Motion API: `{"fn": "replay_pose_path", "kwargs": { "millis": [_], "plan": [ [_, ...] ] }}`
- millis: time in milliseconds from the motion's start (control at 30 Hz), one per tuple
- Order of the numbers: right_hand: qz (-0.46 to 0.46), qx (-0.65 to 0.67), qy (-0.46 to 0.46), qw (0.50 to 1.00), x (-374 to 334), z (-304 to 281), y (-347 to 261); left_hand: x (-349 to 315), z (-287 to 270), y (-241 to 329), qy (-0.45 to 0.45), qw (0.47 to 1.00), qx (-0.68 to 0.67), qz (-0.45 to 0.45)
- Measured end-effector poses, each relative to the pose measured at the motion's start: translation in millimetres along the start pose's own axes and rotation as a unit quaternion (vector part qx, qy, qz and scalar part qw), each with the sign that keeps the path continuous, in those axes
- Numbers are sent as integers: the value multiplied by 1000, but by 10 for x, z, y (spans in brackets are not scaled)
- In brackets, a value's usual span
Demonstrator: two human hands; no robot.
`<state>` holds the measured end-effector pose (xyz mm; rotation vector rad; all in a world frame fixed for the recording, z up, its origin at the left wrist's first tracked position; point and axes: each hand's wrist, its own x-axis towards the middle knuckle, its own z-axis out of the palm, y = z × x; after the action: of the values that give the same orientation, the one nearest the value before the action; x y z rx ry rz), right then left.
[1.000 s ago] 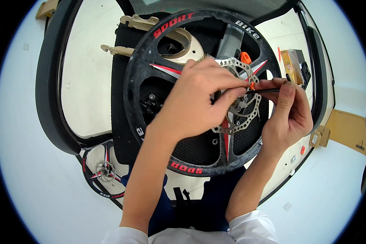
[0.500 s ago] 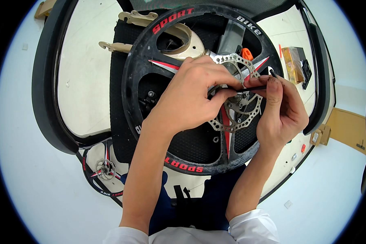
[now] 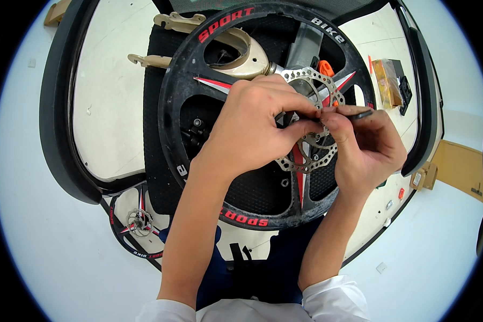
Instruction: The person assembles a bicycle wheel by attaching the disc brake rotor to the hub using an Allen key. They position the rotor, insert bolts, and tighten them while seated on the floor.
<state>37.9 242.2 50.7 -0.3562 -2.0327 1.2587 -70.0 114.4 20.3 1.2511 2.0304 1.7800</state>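
Note:
A black spoked bicycle wheel (image 3: 173, 99) lies flat before me, with a silver drilled brake disc (image 3: 327, 80) at its hub. Above the disc, my left hand (image 3: 255, 126) is closed in a pinch; what sits between its thumb and forefinger is hidden. My right hand (image 3: 366, 153) is closed on a slim black hex key (image 3: 361, 115), whose end sticks out past the fingers. The fingertips of both hands meet over the disc's right part. My hands cover much of the hub.
Beneath the wheel is a black textured seat (image 3: 154, 123). A cream bicycle fork (image 3: 244, 61) lies at the far side, near an orange piece (image 3: 325, 68). A second wheel (image 3: 124, 244) stands low left. Boxes (image 3: 423, 178) and a yellow package (image 3: 385, 83) are at right.
My right fingers have moved left along the hex key to meet my left fingertips, and the key's visible end has swung lower. My left hand has shifted slightly right.

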Motion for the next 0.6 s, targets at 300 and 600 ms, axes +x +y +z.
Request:
{"fn": "replay_pose_path", "kwargs": {
  "millis": [300, 600],
  "plan": [
    [79, 285, -59, 953, 92, -65, 18, 4, 51, 1, 0, 999, 30, 21],
    [88, 144, 5, 986, 27, -48, -46, -15, 24, 57, -27, 999, 26, 4]
  ]
}}
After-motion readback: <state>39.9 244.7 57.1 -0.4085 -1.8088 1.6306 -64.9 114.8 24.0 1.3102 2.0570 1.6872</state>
